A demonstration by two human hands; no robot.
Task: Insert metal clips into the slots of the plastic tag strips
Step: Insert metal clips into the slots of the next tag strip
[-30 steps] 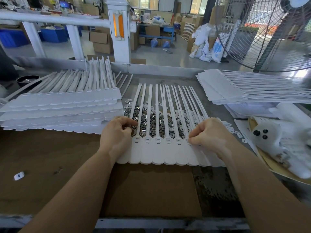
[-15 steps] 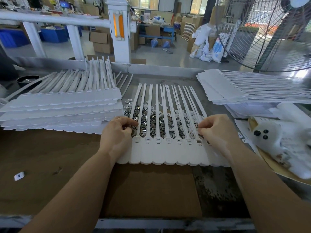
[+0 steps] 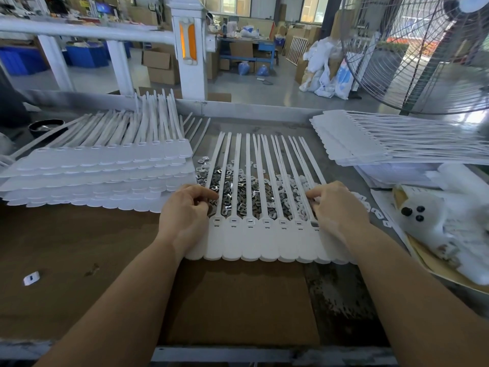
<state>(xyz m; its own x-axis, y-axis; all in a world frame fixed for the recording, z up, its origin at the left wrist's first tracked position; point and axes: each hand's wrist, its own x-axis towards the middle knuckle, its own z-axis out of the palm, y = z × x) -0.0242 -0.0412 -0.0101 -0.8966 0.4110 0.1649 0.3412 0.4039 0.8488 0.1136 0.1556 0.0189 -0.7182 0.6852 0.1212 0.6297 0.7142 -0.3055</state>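
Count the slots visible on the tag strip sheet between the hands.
7, in a row along the tag strip sheet from beside the left hand to the right hand; more may be hidden under both.

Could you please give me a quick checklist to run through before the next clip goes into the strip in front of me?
1. Strip flat on the cardboard: ok.
2. Left hand steadies the strip's left end: ok.
3. Clips within reach, under the tails: ok.
4. Slots in view, uncovered: ok.
5. Clip in right hand: cannot tell.
6. Slot by the right fingers filled: cannot tell.
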